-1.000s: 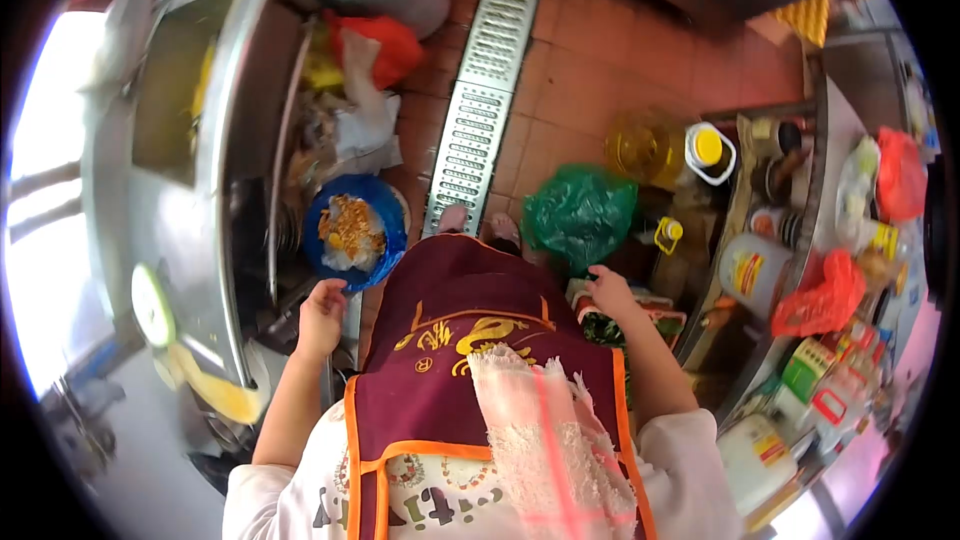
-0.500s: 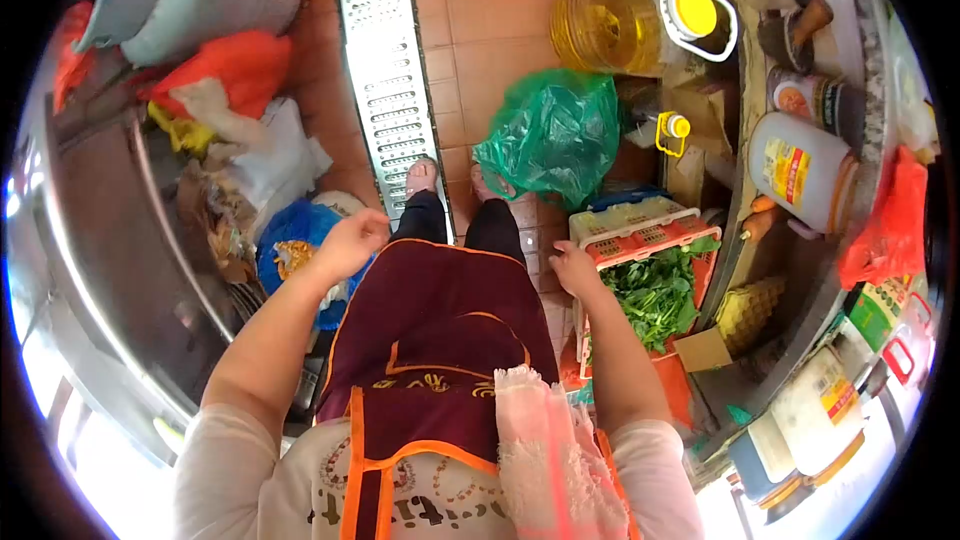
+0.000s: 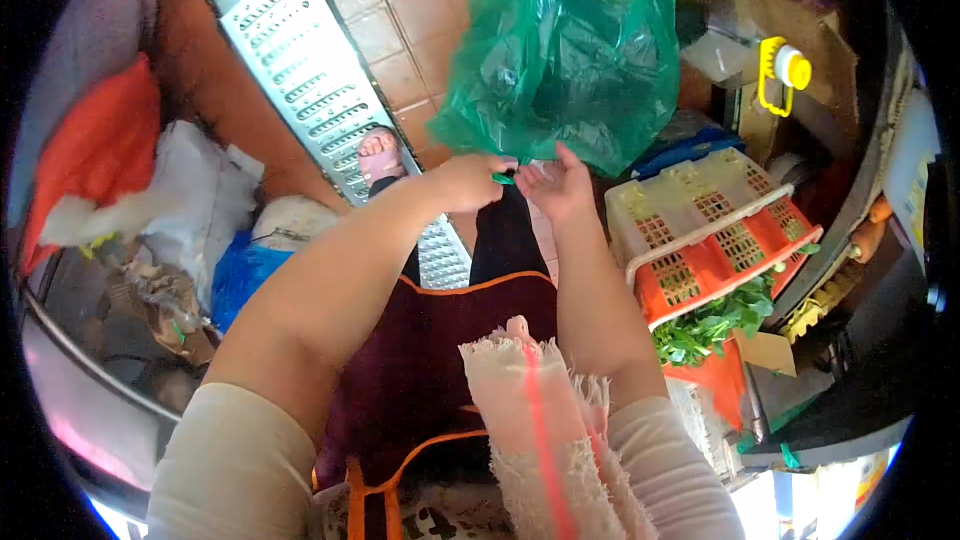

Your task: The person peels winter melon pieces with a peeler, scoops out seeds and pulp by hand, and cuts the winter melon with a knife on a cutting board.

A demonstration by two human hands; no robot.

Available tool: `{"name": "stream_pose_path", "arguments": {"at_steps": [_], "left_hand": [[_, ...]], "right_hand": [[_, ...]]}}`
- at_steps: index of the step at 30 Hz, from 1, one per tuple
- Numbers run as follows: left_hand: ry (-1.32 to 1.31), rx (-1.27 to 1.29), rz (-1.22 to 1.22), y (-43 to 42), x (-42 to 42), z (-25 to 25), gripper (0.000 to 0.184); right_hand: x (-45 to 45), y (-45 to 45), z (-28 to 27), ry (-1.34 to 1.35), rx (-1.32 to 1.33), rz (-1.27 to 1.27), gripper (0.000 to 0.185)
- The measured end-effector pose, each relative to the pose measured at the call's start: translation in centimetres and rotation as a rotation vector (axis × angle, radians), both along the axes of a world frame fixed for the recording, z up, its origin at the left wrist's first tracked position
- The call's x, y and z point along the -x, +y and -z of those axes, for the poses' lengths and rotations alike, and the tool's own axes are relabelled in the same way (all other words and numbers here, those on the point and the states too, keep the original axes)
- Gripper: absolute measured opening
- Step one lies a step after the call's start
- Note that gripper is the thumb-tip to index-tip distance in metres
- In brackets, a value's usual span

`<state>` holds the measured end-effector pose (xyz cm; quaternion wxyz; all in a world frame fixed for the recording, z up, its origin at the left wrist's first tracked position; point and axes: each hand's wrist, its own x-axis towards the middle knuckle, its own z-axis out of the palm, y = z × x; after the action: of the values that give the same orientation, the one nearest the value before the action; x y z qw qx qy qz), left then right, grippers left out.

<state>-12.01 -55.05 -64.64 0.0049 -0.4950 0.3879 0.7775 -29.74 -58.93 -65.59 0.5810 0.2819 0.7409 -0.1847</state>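
Observation:
A large green plastic bag [image 3: 575, 60] is in front of me at the upper middle. My left hand [image 3: 468, 183] is at the bag's near edge, its fingers closed on a small green piece of the plastic. Just to the right, my right hand [image 3: 558, 185] is palm up with its fingers apart, close under the bag and holding nothing. What fills the bag cannot be made out through the plastic. My feet and the dark apron [image 3: 400, 370] show below the hands.
A metal drain grate [image 3: 300, 70] crosses the tiled floor. At the right are a white basket [image 3: 690, 205], a red basket [image 3: 730, 260] with leafy greens [image 3: 720, 325], and a yellow-capped bottle [image 3: 795, 70]. Red [image 3: 95, 155] and blue bags [image 3: 245, 275] lie at left.
The view has moved down and closer to the green bag. Both hands have come together from the sides to its near edge, and my left hand has taken hold of the plastic.

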Motion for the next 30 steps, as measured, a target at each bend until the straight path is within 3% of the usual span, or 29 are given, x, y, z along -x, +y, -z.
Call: {"name": "stream_pose_path", "arguments": {"at_steps": [1, 4, 6, 10, 12, 15, 16, 17, 18, 20, 22, 25, 28, 30], "left_hand": [[0.033, -0.041, -0.014, -0.4, 0.7, 1.5, 0.049], [-0.319, 0.089, -0.173, -1.8, 0.3, 2.9, 0.056], [-0.412, 0.045, -0.07, -3.9, -1.7, 3.4, 0.059], [-0.528, 0.405, -0.392, -6.8, -4.4, 3.3, 0.066], [-0.588, 0.303, -0.377, -10.4, -4.8, 0.4, 0.065], [-0.49, 0.283, -0.299, -13.5, -4.9, 0.2, 0.081], [-0.505, 0.398, -0.291, -13.7, -4.2, 0.2, 0.083], [-0.517, 0.513, -0.283, -13.7, -3.1, 0.4, 0.085], [-0.528, 0.629, -0.274, -13.4, -2.1, 0.7, 0.087], [-0.767, 1.027, -0.206, -12.7, -0.4, 1.0, 0.058], [-0.642, 0.918, -0.163, -12.4, 0.7, -0.6, 0.065], [-0.258, 1.042, -0.248, -10.5, 2.5, -0.4, 0.053], [-0.217, 0.997, -0.341, -10.0, 4.0, 1.8, 0.037], [-0.359, 0.878, -0.391, -10.9, 3.6, 3.8, 0.029]], "right_hand": [[0.8, -0.4, 0.7, -0.04, 0.035, 0.035, 0.045], [1.3, -2.1, 2.2, -0.02, 0.125, 0.154, 0.043], [1.5, -4.2, 2.1, 0.066, 0.162, 0.189, 0.04], [0.1, -12.0, -3.8, -0.01, 0.732, 0.003, 0.027], [-0.2, -16.2, -5.2, -0.007, 1.01, -0.075, 0.026], [-1.5, -21.4, -7.2, -0.081, 1.274, -0.211, 0.031], [-2.2, -22.1, -7.5, -0.092, 1.348, -0.268, 0.034], [0.0, -23.6, -6.5, -0.3, 1.412, -0.45, 0.024], [-0.4, -23.5, -6.5, -0.145, 1.35, -0.48, 0.026], [-1.7, -22.9, -7.1, 0.163, 1.212, -0.535, 0.035], [0.4, -21.5, -6.1, 0.371, 1.155, -0.849, 0.034], [1.9, -18.3, -3.4, 0.384, 0.981, -0.701, 0.032], [0.6, -16.3, -1.9, 0.511, 0.88, -0.558, 0.039], [0.2, -16.1, -1.8, 0.547, 0.809, -0.442, 0.042]]}}
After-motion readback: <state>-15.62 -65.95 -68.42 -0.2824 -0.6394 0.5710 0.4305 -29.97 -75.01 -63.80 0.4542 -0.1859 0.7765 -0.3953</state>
